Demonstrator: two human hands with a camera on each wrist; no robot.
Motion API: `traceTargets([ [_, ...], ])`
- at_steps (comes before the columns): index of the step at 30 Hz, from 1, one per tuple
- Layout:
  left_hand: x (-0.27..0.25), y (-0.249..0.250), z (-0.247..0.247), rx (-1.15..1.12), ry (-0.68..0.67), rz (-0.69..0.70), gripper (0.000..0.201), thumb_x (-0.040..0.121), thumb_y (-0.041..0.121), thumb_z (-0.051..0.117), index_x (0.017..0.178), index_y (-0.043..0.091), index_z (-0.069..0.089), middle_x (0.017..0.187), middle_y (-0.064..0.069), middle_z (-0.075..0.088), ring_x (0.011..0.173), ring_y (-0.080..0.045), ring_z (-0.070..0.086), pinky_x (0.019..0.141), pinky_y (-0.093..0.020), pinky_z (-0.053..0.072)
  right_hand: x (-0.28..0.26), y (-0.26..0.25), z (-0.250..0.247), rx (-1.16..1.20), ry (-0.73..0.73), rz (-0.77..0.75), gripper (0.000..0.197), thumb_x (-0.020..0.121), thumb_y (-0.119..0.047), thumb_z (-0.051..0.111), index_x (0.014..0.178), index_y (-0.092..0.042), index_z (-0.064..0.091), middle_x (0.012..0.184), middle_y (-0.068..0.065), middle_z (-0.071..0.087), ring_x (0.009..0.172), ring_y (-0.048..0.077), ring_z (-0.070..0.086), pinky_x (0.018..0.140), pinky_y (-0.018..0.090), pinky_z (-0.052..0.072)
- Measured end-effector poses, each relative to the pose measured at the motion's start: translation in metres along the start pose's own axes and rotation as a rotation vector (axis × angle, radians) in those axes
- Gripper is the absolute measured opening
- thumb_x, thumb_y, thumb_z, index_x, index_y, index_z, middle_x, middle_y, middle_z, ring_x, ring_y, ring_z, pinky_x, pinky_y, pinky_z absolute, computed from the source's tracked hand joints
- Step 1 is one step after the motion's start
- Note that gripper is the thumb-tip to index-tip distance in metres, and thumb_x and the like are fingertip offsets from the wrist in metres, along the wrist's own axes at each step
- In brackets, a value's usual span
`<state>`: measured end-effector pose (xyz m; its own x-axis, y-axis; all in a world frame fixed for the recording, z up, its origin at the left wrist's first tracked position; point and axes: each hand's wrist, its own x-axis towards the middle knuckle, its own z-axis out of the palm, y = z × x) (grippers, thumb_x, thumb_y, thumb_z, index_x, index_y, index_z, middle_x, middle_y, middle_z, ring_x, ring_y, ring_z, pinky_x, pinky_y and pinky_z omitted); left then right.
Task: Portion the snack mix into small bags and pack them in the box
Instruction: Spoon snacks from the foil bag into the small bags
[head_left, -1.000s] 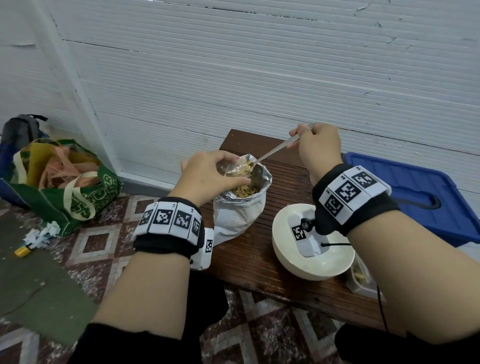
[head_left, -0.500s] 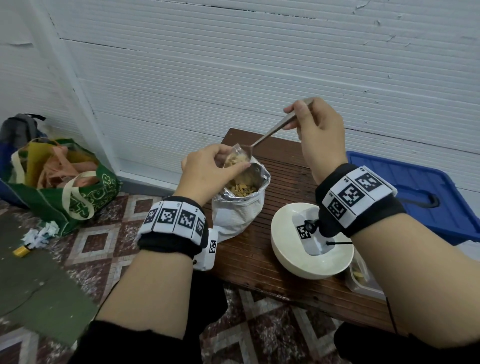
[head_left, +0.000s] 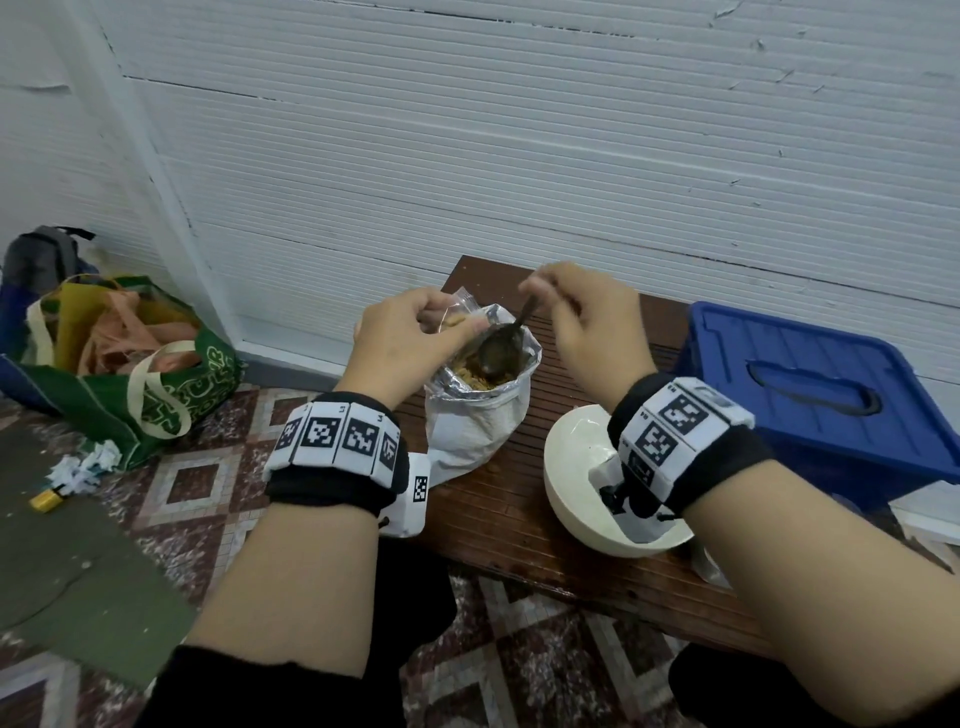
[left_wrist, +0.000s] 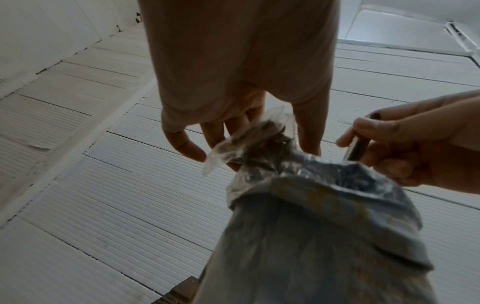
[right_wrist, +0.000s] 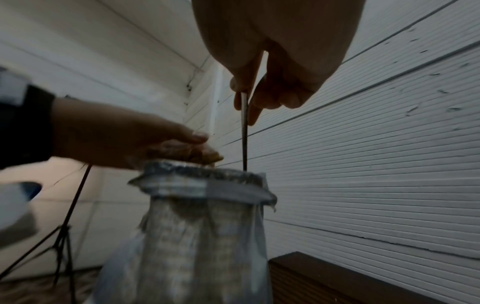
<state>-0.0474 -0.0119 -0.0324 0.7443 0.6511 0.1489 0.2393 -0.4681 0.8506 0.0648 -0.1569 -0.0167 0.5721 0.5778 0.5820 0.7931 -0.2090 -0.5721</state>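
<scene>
A big foil-lined snack bag (head_left: 475, 421) (right_wrist: 197, 226) (left_wrist: 324, 236) stands open on the brown bench (head_left: 498, 514), with snack mix inside. My left hand (head_left: 415, 338) (left_wrist: 233, 115) pinches a small clear bag (head_left: 457, 317) (left_wrist: 249, 142), partly filled, at the big bag's left rim. My right hand (head_left: 587, 322) (right_wrist: 259, 90) grips the handle of a metal spoon (head_left: 501, 348) (right_wrist: 244, 131), whose bowl is down inside the big bag. A blue lidded box (head_left: 815, 395) sits on the right.
A white bowl (head_left: 571, 499) stands on the bench under my right wrist. A filled small bag (head_left: 711, 569) lies at the bench's near right edge. A green shopping bag (head_left: 150, 384), backpack (head_left: 41, 254) and paper scraps (head_left: 88, 467) are on the tiled floor, left.
My right hand came down from its raised tipping pose and the spoon dropped back into the big bag, bowl now empty. The left hand kept the small bag at the rim.
</scene>
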Motion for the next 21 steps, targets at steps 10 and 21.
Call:
traceTargets([
  [10,-0.001,0.000,-0.001,0.013,-0.023,-0.020,0.027,0.073,0.052,0.076,0.089,0.034,0.066,0.090,0.019,0.063,0.093,0.000,0.060,0.095,-0.037,0.051,-0.015,0.006,0.015,-0.076,-0.054,0.112,0.020,0.097,-0.019,0.051,0.095,-0.009,0.068,0.083,0.007,0.069,0.076,0.020,0.061,0.070,0.030,0.046],
  [21,-0.004,0.003,-0.003,-0.008,-0.026,-0.020,0.027,0.073,0.050,0.077,0.090,0.032,0.065,0.087,0.023,0.060,0.086,0.011,0.052,0.090,-0.028,0.049,-0.010,0.016,0.004,0.149,0.156,0.613,0.027,0.099,-0.021,0.044,0.087,-0.013,0.067,0.068,-0.002,0.065,0.077,0.008,0.058,0.059,0.008,0.035],
])
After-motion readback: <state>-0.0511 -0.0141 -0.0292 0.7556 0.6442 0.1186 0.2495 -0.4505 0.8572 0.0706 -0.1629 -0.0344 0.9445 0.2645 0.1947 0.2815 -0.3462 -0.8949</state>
